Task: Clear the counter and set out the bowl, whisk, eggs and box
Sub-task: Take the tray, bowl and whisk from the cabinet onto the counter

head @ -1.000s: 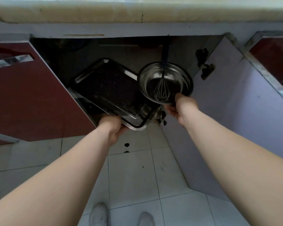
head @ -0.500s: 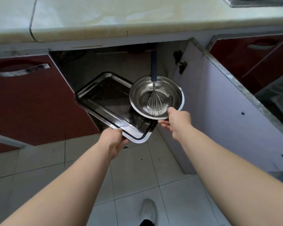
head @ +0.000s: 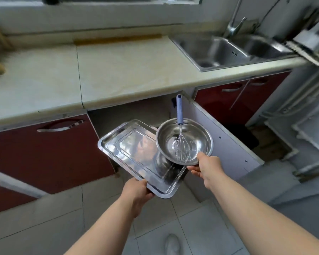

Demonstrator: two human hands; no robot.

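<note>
While the pale stone tabletop (head: 127, 70) lies bare, right hand (head: 206, 167) fingers clamp the round steel bowl (head: 184, 140) (blue-handled wire whisk (head: 180, 137) inside) below its front edge; left hand (head: 136, 190) fingers clamp a rectangular steel tray (head: 136, 155). Eggs, box unseen.

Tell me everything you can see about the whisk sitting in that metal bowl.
The whisk is a balloon type: thin shiny wire loops on a slim metal neck, with a pale blue handle that has a hole at its tip. It stands tilted in the round steel bowl, wires resting on the bottom near the front, its shaft leaning on the far rim with the handle sticking up past it. No hand touches it; the right hand grips only the bowl's near rim. It looks clean and dry.
</note>
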